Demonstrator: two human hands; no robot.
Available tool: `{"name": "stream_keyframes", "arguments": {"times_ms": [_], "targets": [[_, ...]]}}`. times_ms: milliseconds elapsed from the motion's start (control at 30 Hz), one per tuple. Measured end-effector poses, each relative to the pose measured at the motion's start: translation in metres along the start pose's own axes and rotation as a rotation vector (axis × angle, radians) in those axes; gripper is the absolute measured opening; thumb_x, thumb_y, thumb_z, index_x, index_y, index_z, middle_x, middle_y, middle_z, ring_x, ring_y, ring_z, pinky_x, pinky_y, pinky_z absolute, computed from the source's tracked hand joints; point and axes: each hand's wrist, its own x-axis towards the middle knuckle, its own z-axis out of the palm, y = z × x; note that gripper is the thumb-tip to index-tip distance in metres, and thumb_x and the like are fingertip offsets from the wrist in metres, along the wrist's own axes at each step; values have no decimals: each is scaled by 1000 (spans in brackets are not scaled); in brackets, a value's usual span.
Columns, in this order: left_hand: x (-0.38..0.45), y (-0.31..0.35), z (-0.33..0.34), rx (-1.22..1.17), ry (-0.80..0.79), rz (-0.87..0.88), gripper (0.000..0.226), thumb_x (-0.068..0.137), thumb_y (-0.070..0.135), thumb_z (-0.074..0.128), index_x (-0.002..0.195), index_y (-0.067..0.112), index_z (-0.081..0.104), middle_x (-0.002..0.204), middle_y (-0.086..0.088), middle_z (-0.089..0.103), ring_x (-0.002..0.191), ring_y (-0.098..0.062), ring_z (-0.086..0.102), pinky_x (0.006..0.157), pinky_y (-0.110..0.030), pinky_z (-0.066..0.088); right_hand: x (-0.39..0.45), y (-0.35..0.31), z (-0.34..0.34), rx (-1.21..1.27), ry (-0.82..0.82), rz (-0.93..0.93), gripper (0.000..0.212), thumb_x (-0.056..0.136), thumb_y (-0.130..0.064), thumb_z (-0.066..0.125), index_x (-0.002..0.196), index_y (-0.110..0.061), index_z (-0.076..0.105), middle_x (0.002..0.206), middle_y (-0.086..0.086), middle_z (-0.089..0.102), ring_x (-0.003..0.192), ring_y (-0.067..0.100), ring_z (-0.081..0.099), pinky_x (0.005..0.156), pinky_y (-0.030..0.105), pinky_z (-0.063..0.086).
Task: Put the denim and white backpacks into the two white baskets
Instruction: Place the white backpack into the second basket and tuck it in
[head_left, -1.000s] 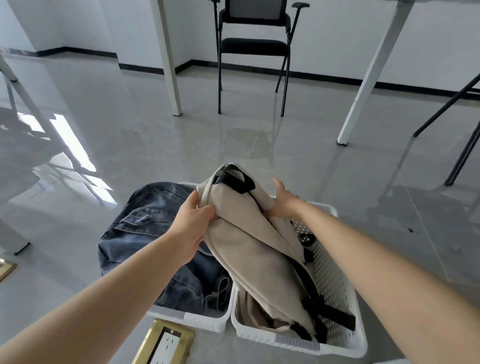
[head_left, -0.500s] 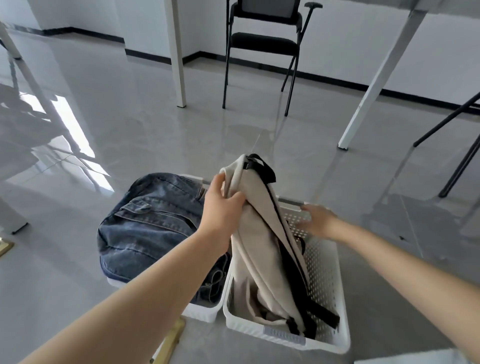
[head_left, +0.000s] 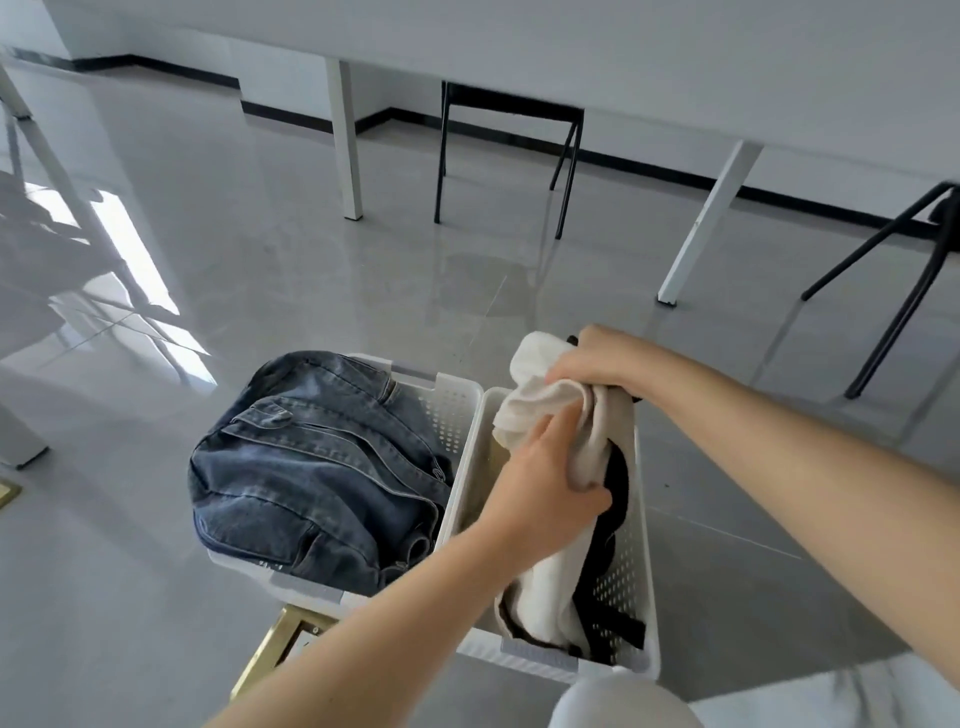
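Two white perforated baskets stand side by side on the grey floor. The denim backpack (head_left: 311, 467) fills the left basket (head_left: 452, 410) and bulges over its rim. The white backpack (head_left: 550, 587) with black straps lies lengthwise in the right basket (head_left: 636, 571), its top end bunched up above the far rim. My left hand (head_left: 545, 483) grips the white fabric at mid-length. My right hand (head_left: 602, 364) clutches the bunched top end.
A brass floor socket (head_left: 280, 649) lies in the floor just in front of the left basket. White table legs (head_left: 701, 223) and a black chair frame (head_left: 504, 156) stand farther back. Black chair legs (head_left: 904, 280) are at the right. A light trouser knee (head_left: 623, 701) shows at the bottom.
My right hand has come back from the basket's far rim and taken the backpack's top end. The white backpack has gone from upright to folded down into the right basket.
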Motion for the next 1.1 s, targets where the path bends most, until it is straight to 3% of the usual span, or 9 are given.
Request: {"name": "stream_keyframes", "arguments": {"times_ms": [133,200,300,433,567,767,833,967,1100], "targets": [[-35,-22,24,-38,64,-98,102,73,25,67,150,38,0,124,13,55,104,-11,56,85,-32,49,-3,28,-23,663,121,60,17,70,-22,71,75,-12,59,72,9,58,59,22,55,52,23,42],[-46,-43,36,-2,72,-180,75,76,28,63,141,35,27,111,10,63,98,-15,60,83,-37,52,1,47,-25,964,150,141,27,72,-24,70,97,-12,65,93,8,67,79,25,64,67,30,51],[-50,-68,40,16,21,-340,5,87,26,57,90,22,56,74,7,60,68,-15,55,66,-33,48,4,58,-15,1020,112,228,27,82,-19,61,108,-11,63,91,9,64,75,25,61,62,29,49],[-40,-83,25,-171,23,-457,31,93,30,56,65,20,48,60,6,47,54,-11,41,53,-25,34,10,38,-3,1081,71,181,12,87,-13,56,75,-12,59,69,6,56,59,21,54,57,29,45],[-30,-93,2,-448,236,-466,31,88,42,57,96,14,66,94,-9,73,92,-29,67,87,-45,54,16,-3,10,1251,-102,-9,14,95,-18,47,85,-11,53,77,14,61,68,27,61,64,37,53],[-37,-136,-21,-942,544,-864,29,95,35,55,110,9,55,98,-8,65,92,-28,63,94,-46,52,27,-41,61,555,-95,-215,12,93,-29,51,98,-19,54,99,6,57,92,22,54,91,37,45],[-37,-146,-23,-1022,576,-984,26,96,32,54,106,8,50,91,-9,60,82,-27,59,90,-46,50,36,-41,92,228,-85,-297,33,89,-40,51,115,-21,57,121,1,59,112,21,54,101,35,41],[-29,-161,-24,-998,607,-1075,17,96,26,53,95,10,49,87,-11,56,76,-28,55,82,-45,50,45,-37,153,-124,-213,-394,61,91,-49,45,147,-33,28,160,5,20,146,34,20,118,46,19],[-24,-180,-24,-848,606,-1106,16,93,24,56,94,10,51,87,-15,55,78,-31,55,69,-42,50,48,-30,191,-275,-214,-380,67,89,-57,45,147,-46,15,163,0,-13,144,49,-13,116,61,12]]}}
